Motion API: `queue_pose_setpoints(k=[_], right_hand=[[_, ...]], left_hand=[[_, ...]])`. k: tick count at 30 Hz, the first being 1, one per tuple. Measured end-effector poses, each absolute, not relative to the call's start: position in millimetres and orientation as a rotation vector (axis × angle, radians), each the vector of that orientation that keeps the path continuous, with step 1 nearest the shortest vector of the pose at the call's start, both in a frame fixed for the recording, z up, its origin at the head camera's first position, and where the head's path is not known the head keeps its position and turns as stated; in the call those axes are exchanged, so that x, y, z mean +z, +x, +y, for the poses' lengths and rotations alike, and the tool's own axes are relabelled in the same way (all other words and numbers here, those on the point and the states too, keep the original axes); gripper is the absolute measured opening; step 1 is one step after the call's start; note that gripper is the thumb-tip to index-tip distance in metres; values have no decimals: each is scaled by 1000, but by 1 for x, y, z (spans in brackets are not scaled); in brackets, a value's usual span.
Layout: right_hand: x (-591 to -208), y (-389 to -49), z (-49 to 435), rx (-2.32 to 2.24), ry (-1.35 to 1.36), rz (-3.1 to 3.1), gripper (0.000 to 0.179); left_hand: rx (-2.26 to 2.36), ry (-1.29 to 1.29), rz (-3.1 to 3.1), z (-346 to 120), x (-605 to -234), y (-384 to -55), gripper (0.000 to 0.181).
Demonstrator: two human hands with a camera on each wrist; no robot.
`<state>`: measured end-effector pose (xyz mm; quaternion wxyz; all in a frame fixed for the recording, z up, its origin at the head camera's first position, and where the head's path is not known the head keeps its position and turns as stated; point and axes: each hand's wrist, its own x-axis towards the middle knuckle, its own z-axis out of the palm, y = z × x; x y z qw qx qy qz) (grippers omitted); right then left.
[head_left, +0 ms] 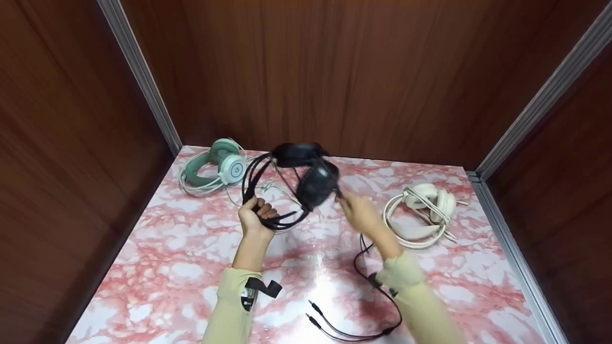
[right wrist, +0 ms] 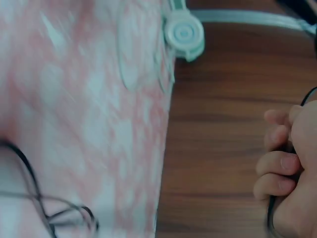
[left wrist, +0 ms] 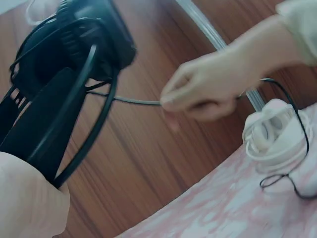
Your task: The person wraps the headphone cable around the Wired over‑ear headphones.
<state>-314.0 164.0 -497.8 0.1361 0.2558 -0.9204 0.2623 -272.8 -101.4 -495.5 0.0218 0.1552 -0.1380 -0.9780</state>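
Black over-ear headphones (head_left: 319,184) are held up above the table, the ear cups towards the back and right. My left hand (head_left: 257,216) grips them by the headband, fingers curled round it. In the left wrist view the black headband (left wrist: 52,116) runs up from that hand to the ear cups. My right hand (head_left: 359,212), blurred, holds the black cable (left wrist: 136,101) close beside the lower ear cup. In the right wrist view the right fingers (right wrist: 282,163) are curled round this cable. Its far end lies on the table, splitting into two plugs (head_left: 314,310).
Mint-green headphones (head_left: 232,167) lie at the back left with their thin cord. White headphones (head_left: 418,231), wrapped in their cable, lie on the right. Brown wood-grain panels (head_left: 334,81) with metal corner strips enclose the pink marbled table (head_left: 177,286) at the back and sides.
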Motion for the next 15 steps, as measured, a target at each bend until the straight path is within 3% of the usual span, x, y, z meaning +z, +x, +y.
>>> queue_pose_setpoints(k=[8,15], right_hand=[[-509,-259,147,807,896,-2757,20],[-488,-232,181,1000,929,-2733,20]], left_hand=[[-2905,780,-51,-117,-515,-281,36],[-2609,778,-28,-161,-528,-282,28]])
